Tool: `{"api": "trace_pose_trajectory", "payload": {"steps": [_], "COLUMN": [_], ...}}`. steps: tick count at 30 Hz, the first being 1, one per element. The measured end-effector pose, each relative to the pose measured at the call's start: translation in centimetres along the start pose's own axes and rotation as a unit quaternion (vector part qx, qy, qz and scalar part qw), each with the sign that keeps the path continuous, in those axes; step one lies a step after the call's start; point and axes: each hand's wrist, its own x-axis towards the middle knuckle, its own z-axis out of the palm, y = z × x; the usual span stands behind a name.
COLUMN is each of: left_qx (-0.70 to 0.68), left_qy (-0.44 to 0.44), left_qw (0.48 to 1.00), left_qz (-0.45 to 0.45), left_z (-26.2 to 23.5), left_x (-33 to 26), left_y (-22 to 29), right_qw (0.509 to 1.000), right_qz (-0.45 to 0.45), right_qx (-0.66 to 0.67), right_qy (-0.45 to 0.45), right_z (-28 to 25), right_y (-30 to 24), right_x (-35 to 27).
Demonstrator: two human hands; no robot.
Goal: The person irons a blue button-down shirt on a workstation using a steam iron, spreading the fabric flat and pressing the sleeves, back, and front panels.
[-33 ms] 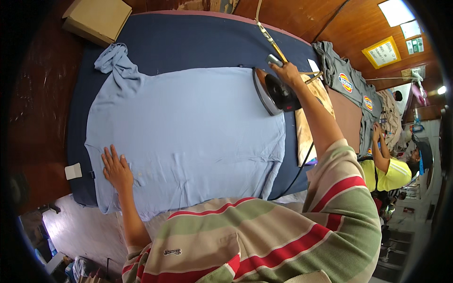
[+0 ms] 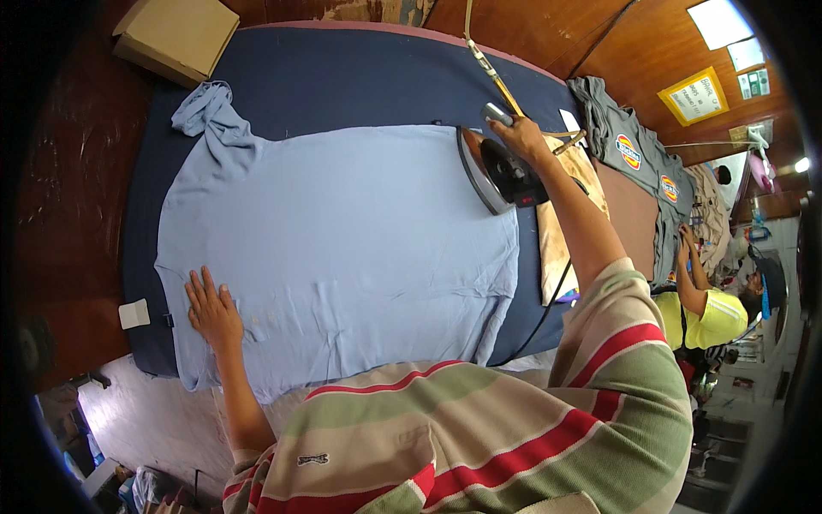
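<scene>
A light blue shirt lies spread over a dark blue padded table. Its sleeve is bunched at the far left, and creases run along the near part. My left hand rests flat on the shirt's near left, fingers spread. At the far right of the shirt, my right hand grips the handle of an iron with a dark body and silvery sole. The iron is at the shirt's right edge; whether its whole sole touches the cloth I cannot tell.
Beyond the iron lies a stained cream cloth. A black cord runs down beside it. A cardboard box stands at the far left, a white card at the left edge. Grey shirts lie right, near a person in yellow.
</scene>
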Motion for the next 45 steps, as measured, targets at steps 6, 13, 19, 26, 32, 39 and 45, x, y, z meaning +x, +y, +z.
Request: {"api": "trace_pose_trajectory", "payload": {"steps": [6, 13, 19, 26, 32, 39, 45], "left_qx": [0.01, -0.217, -0.331, -0.222, -0.21, -0.309, -0.285], "left_qy": [-0.026, 0.064, -0.008, -0.035, -0.045, 0.053, -0.031], "left_qw": [0.999, 0.956, 0.814, 0.826, 0.817, 0.77, 0.767], "left_qz": [-0.025, 0.186, 0.478, 0.516, 0.535, 0.557, 0.573], "left_z": [-0.5, -3.1, -5.0, -3.4, -2.7, -0.4, -1.5], "left_x": [0.1, 6.1, 12.0, 12.9, 13.2, 14.3, 15.1], "left_y": [0.0, 9.2, 29.8, 44.6, 51.1, 52.3, 51.9], "right_qw": [0.996, 0.957, 0.933, 0.953, 0.956, 0.962, 0.995], "right_qz": [-0.034, -0.209, -0.272, -0.208, -0.192, -0.168, -0.026], "right_qx": [0.051, -0.033, -0.062, -0.059, -0.036, -0.014, -0.001], "right_qy": [-0.07, -0.197, -0.229, -0.211, -0.218, -0.214, -0.092], "right_z": [-1.2, -1.9, -0.6, -0.3, -0.4, -0.5, -0.7], "right_y": [-1.5, -3.5, -6.9, -5.6, -5.6, -5.7, -5.8], "right_x": [-0.6, -4.2, -11.0, -13.9, -13.9, -13.9, -10.8]}}
